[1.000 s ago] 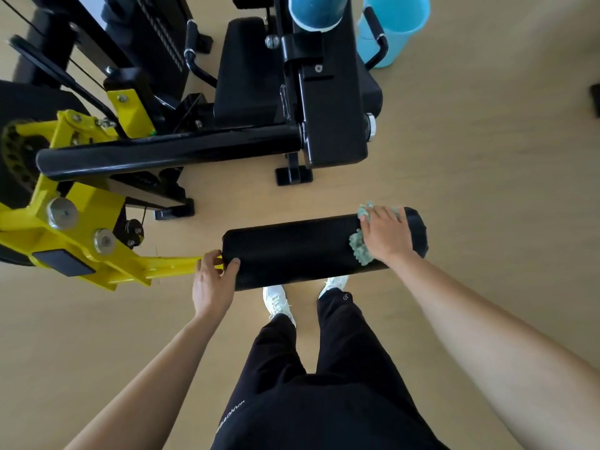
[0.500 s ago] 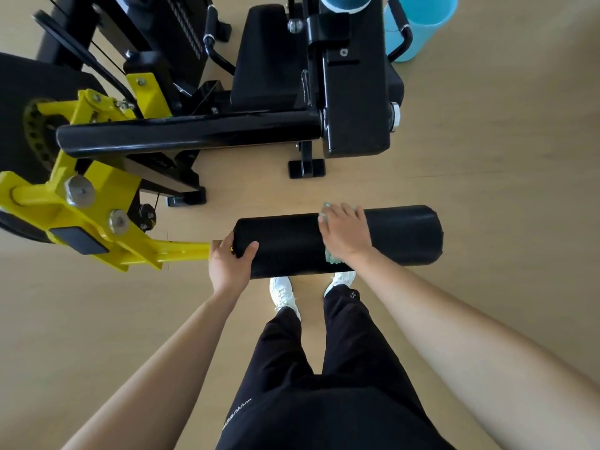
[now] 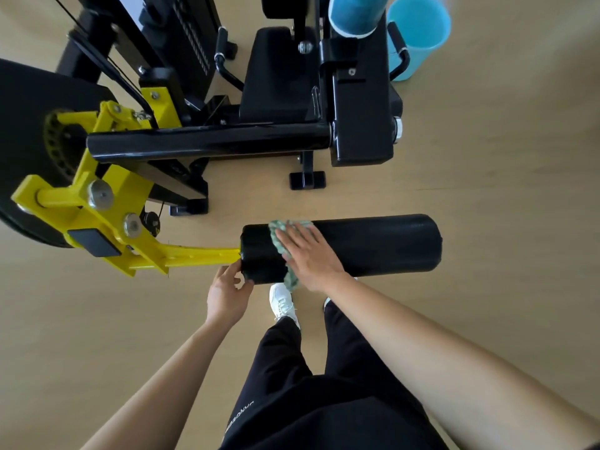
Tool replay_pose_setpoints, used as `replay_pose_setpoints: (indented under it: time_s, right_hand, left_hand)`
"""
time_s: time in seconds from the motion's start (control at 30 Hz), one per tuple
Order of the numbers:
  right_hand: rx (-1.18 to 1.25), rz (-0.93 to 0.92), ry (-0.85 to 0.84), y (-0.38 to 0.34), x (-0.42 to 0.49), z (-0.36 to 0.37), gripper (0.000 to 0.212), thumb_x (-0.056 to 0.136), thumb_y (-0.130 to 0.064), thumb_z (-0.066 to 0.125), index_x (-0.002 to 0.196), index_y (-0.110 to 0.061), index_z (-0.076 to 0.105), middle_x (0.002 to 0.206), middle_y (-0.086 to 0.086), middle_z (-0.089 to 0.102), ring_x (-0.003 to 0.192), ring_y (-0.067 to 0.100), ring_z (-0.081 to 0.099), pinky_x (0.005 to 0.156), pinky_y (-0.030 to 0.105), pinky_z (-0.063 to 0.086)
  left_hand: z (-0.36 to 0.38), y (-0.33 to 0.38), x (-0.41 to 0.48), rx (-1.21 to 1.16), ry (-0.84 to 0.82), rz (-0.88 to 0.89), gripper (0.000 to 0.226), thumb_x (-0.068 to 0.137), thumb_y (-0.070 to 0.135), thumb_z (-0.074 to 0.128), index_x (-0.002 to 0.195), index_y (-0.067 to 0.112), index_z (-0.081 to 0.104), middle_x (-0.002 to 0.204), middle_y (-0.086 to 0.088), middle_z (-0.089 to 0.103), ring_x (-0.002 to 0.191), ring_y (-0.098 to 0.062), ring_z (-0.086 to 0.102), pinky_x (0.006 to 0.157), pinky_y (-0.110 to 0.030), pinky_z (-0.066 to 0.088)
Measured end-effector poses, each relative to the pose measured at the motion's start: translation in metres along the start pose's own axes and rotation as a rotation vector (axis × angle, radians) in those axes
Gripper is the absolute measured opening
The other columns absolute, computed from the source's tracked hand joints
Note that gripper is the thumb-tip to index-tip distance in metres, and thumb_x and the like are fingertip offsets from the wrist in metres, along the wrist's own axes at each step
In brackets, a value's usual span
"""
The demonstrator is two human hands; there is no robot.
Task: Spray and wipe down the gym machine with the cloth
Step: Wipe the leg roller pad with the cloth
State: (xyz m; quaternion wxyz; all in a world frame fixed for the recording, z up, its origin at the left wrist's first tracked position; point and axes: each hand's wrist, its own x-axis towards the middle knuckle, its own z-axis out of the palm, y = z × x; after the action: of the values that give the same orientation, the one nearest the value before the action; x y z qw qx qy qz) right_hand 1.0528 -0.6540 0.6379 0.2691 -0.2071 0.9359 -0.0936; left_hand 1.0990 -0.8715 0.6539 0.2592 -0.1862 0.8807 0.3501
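A black padded roller (image 3: 383,246) lies across the middle, fixed to a yellow lever arm (image 3: 194,256) of the black and yellow gym machine (image 3: 357,118). My right hand (image 3: 310,254) lies flat with straight fingers on a green cloth (image 3: 279,241), pressing it onto the roller near its left end. The cloth wraps over the roller and hangs below it. My left hand (image 3: 229,292) grips the roller's left end cap, thumb and fingers curled at its edge. No spray bottle is in view.
A blue bucket (image 3: 418,37) stands on the wooden floor at the back right, and a blue cylinder (image 3: 357,13) sits on the machine beside it. The machine's seat, frame feet and weight stack fill the back left. My legs and white shoes (image 3: 284,303) are under the roller.
My right hand has slid the cloth leftward along the roller, from its right end to near its left end. My left hand has stayed at the left end cap.
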Motion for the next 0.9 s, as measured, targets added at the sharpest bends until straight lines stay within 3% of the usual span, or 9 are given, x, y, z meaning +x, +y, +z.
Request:
replay_pose_setpoints:
  time_s: [0.13, 0.3, 0.43, 0.5, 0.57, 0.6, 0.67, 0.8, 0.9]
  right_hand:
    - [-0.007, 0.244, 0.037, 0.054, -0.047, 0.004, 0.060, 0.112, -0.043, 0.008, 0.166, -0.020, -0.006, 0.176, 0.005, -0.003, 0.162, 0.023, -0.010, 0.131, 0.043, -0.005]
    - [0.060, 0.555, 0.047, 0.111, -0.101, -0.003, 0.058, 0.114, -0.036, 0.015, 0.167, -0.020, -0.002, 0.176, 0.003, -0.001, 0.163, 0.021, -0.007, 0.132, 0.042, -0.001]
    - [0.297, 0.669, 0.144, 0.144, -0.123, -0.014, 0.053, 0.115, -0.028, 0.027, 0.165, -0.012, 0.025, 0.174, 0.006, 0.018, 0.162, 0.023, 0.010, 0.129, 0.037, 0.013]
    - [0.494, 0.746, 0.240, 0.161, -0.130, -0.024, 0.043, 0.113, -0.025, 0.037, 0.147, -0.004, 0.055, 0.157, 0.015, 0.051, 0.148, 0.032, 0.043, 0.117, 0.041, 0.035]
    - [0.649, 0.826, 0.303, 0.179, -0.137, -0.033, 0.035, 0.111, -0.026, 0.043, 0.100, -0.002, 0.066, 0.105, 0.020, 0.070, 0.108, 0.041, 0.065, 0.089, 0.044, 0.048]
    - [0.702, 0.838, 0.322, 0.190, -0.143, -0.038, 0.038, 0.110, -0.027, 0.045, 0.081, -0.006, 0.058, 0.084, 0.016, 0.064, 0.090, 0.039, 0.064, 0.078, 0.044, 0.046]
    - [0.817, 0.837, 0.345, 0.212, -0.157, -0.049, 0.042, 0.108, -0.030, 0.049, 0.073, -0.008, 0.052, 0.072, 0.010, 0.058, 0.077, 0.032, 0.061, 0.072, 0.044, 0.047]
    - [1.135, 0.722, 0.352, 0.240, -0.183, -0.078, 0.031, 0.106, -0.038, 0.056, 0.094, -0.012, 0.070, 0.095, 0.012, 0.077, 0.090, 0.032, 0.075, 0.087, 0.048, 0.059]
    - [1.366, 0.494, 0.344, 0.238, -0.202, -0.119, 0.024, 0.109, -0.030, 0.055, 0.097, -0.017, 0.072, 0.091, 0.003, 0.079, 0.081, 0.017, 0.077, 0.077, 0.036, 0.061]
  left_hand:
    - [-0.003, 0.005, 0.000, 0.062, -0.048, -0.007, 0.056, 0.094, 0.022, 0.069, 0.147, 0.019, 0.053, 0.124, -0.003, 0.055, 0.104, -0.020, 0.060, 0.082, -0.033, 0.047]
    - [0.004, 0.033, -0.015, 0.139, -0.029, -0.068, 0.065, 0.093, 0.029, 0.066, 0.151, 0.014, 0.042, 0.137, -0.017, 0.049, 0.130, -0.038, 0.045, 0.102, -0.048, 0.043]
    - [0.018, 0.074, -0.039, 0.105, -0.008, 0.005, 0.073, 0.094, 0.030, 0.066, 0.158, 0.019, 0.033, 0.155, -0.010, 0.034, 0.143, -0.032, 0.033, 0.109, -0.045, 0.039]
    - [0.031, 0.103, -0.051, 0.078, -0.033, 0.110, 0.067, 0.096, 0.029, 0.066, 0.156, 0.020, 0.039, 0.155, -0.005, 0.038, 0.143, -0.027, 0.035, 0.111, -0.039, 0.038]
    - [0.048, 0.136, -0.058, 0.047, -0.077, 0.207, 0.058, 0.097, 0.029, 0.066, 0.151, 0.023, 0.048, 0.150, 0.000, 0.045, 0.140, -0.023, 0.040, 0.112, -0.037, 0.040]
    - [0.059, 0.154, -0.060, 0.024, -0.102, 0.250, 0.055, 0.096, 0.030, 0.066, 0.149, 0.025, 0.051, 0.147, 0.002, 0.049, 0.138, -0.022, 0.043, 0.112, -0.038, 0.043]
    - [0.081, 0.194, -0.064, -0.037, -0.161, 0.303, 0.052, 0.095, 0.033, 0.067, 0.146, 0.027, 0.053, 0.141, 0.007, 0.053, 0.137, -0.019, 0.046, 0.111, -0.040, 0.046]
    - [0.129, 0.273, -0.083, -0.115, -0.266, 0.391, 0.069, 0.087, 0.052, 0.073, 0.149, 0.036, 0.047, 0.139, 0.011, 0.049, 0.137, -0.016, 0.045, 0.115, -0.043, 0.042]
    - [0.157, 0.318, -0.101, -0.140, -0.334, 0.460, 0.094, 0.077, 0.064, 0.077, 0.154, 0.058, 0.023, 0.160, 0.008, 0.027, 0.148, -0.014, 0.030, 0.119, -0.043, 0.038]
